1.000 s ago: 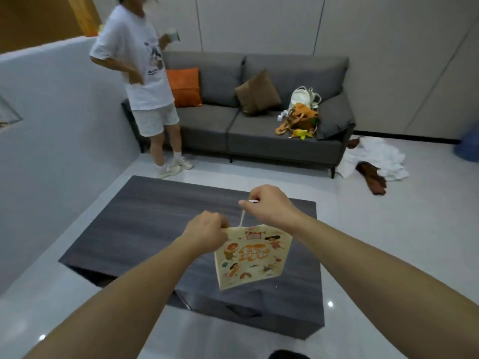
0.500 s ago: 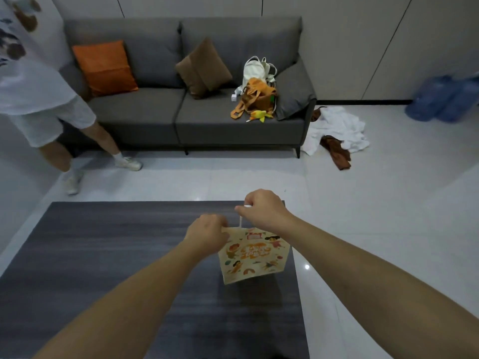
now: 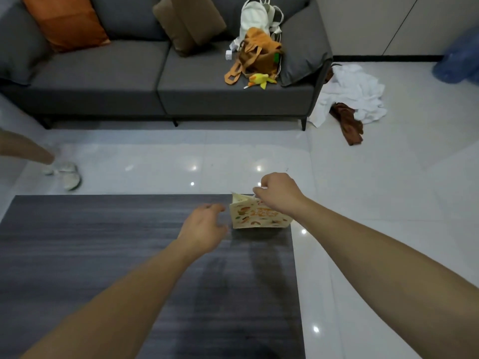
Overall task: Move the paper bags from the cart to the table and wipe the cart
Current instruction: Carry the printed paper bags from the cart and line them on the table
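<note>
A small cream paper bag [image 3: 255,217] with colourful cartoon prints stands on the far right corner of the dark grey table [image 3: 103,268]. My right hand [image 3: 278,194] pinches the bag's white handle at its top edge. My left hand [image 3: 204,228] hovers just left of the bag with loosely curled fingers, holding nothing and apart from it. The cart is not in view.
A grey sofa [image 3: 166,81] stands beyond the table with an orange cushion [image 3: 64,22], a brown cushion [image 3: 189,22] and bags [image 3: 259,53]. White and brown cloths [image 3: 350,99] lie on the floor at right. Another person's leg and shoe [image 3: 64,174] are at left.
The bag came down from hanging in the air onto the table's far right corner. My left hand let go of it and drew back to the left. My view moved closer over the table.
</note>
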The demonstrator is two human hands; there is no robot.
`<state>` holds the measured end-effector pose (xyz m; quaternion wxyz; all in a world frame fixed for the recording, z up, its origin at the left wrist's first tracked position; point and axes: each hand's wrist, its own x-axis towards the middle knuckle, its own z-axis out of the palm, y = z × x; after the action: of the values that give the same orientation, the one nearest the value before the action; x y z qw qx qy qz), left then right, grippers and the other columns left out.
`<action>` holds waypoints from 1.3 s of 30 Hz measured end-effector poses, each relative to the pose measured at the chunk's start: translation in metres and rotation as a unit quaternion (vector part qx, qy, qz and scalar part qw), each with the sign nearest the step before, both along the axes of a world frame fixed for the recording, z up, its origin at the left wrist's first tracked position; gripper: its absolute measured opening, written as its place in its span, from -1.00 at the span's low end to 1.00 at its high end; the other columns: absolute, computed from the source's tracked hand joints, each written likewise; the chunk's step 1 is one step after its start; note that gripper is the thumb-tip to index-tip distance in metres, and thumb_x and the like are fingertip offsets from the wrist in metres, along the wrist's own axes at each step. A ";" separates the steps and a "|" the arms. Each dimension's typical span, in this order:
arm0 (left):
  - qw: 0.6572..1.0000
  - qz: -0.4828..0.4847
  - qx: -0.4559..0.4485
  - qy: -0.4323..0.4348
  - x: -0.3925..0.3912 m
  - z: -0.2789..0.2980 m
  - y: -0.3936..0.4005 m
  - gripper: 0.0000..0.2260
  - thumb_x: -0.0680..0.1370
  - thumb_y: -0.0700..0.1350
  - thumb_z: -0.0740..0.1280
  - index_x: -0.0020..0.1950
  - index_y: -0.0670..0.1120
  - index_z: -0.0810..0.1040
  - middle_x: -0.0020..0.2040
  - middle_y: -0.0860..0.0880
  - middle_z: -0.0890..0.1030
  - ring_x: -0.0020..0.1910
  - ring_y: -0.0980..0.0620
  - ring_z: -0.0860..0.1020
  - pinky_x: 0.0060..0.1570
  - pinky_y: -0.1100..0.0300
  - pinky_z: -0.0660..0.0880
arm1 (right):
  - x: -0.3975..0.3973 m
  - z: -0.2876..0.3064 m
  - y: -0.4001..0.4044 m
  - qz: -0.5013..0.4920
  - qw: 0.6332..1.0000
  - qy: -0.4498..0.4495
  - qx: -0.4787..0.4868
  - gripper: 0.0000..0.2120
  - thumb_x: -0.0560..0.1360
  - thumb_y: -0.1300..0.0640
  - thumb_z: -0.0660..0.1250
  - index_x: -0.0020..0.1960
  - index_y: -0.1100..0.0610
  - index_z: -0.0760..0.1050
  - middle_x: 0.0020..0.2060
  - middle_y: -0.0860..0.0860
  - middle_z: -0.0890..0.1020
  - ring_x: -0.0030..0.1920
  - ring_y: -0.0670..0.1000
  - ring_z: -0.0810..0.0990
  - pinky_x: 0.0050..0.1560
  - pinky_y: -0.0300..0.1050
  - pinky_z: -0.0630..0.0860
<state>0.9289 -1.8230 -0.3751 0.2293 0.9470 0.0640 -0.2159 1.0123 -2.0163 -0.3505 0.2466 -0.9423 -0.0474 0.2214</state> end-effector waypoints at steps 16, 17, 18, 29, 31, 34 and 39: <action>0.999 0.051 -0.005 -0.002 -0.023 -0.007 0.021 -0.54 0.59 -0.02 0.37 0.47 -0.09 0.43 0.41 -0.14 0.46 0.31 -0.12 0.47 0.25 0.13 0.40 | -0.008 -0.020 0.030 0.146 0.977 -0.120 -0.099 -0.54 0.58 0.01 0.25 0.44 0.12 0.42 0.36 0.14 0.45 0.36 0.18 0.36 0.39 0.02 0.23; 0.998 0.060 -0.004 -0.004 -0.029 -0.005 0.025 -0.54 0.60 -0.02 0.37 0.48 -0.09 0.42 0.42 -0.13 0.45 0.31 -0.11 0.47 0.24 0.13 0.40 | -0.013 -0.019 0.035 0.160 0.974 -0.128 -0.096 -0.52 0.57 0.01 0.26 0.46 0.10 0.40 0.40 0.13 0.42 0.40 0.18 0.32 0.45 0.02 0.16; 0.997 0.071 -0.003 -0.006 -0.036 -0.002 0.029 -0.54 0.60 -0.02 0.36 0.48 -0.08 0.41 0.42 -0.12 0.44 0.31 -0.11 0.47 0.23 0.14 0.39 | -0.019 -0.017 0.041 0.176 0.971 -0.131 -0.091 -0.51 0.57 0.01 0.26 0.47 0.10 0.39 0.42 0.13 0.40 0.42 0.17 0.30 0.47 0.03 0.13; 0.975 0.214 0.027 -0.056 -0.177 0.050 0.100 -0.50 0.59 0.01 0.34 0.51 -0.06 0.38 0.45 -0.12 0.40 0.39 -0.14 0.41 0.33 0.04 0.40 | -0.141 0.023 0.146 0.348 0.929 -0.120 -0.041 -0.39 0.55 -0.06 0.32 0.55 0.06 0.27 0.44 0.08 0.40 0.43 0.15 0.32 0.44 -0.02 0.23; 0.964 0.256 0.037 -0.065 -0.225 0.063 0.119 -0.50 0.59 0.03 0.33 0.52 -0.05 0.36 0.46 -0.11 0.38 0.42 -0.13 0.37 0.36 0.02 0.38 | -0.176 0.035 0.175 0.389 0.911 -0.130 -0.039 -0.37 0.53 -0.05 0.32 0.55 0.06 0.28 0.43 0.08 0.41 0.43 0.16 0.32 0.45 -0.02 0.25; 0.940 0.327 0.052 -0.082 -0.312 0.082 0.147 -0.49 0.59 0.06 0.31 0.52 -0.01 0.35 0.46 -0.07 0.37 0.43 -0.12 0.35 0.36 0.01 0.38 | -0.244 0.056 0.220 0.451 0.880 -0.147 -0.030 -0.36 0.52 -0.03 0.32 0.56 0.06 0.26 0.43 0.07 0.42 0.42 0.17 0.33 0.43 0.00 0.29; 0.881 0.453 0.092 -0.098 -0.488 0.108 0.177 -0.50 0.56 0.08 0.33 0.49 -0.01 0.39 0.41 -0.09 0.44 0.36 -0.14 0.42 0.34 -0.04 0.41 | -0.390 0.085 0.286 0.561 0.811 -0.166 0.004 -0.35 0.52 -0.06 0.35 0.56 0.05 0.27 0.43 0.08 0.43 0.42 0.20 0.35 0.41 0.01 0.32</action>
<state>0.4414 -1.6456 -0.2672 0.2190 0.8479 0.4827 0.0128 0.6221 -1.7305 -0.2654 0.0715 -0.7733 -0.6089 0.1618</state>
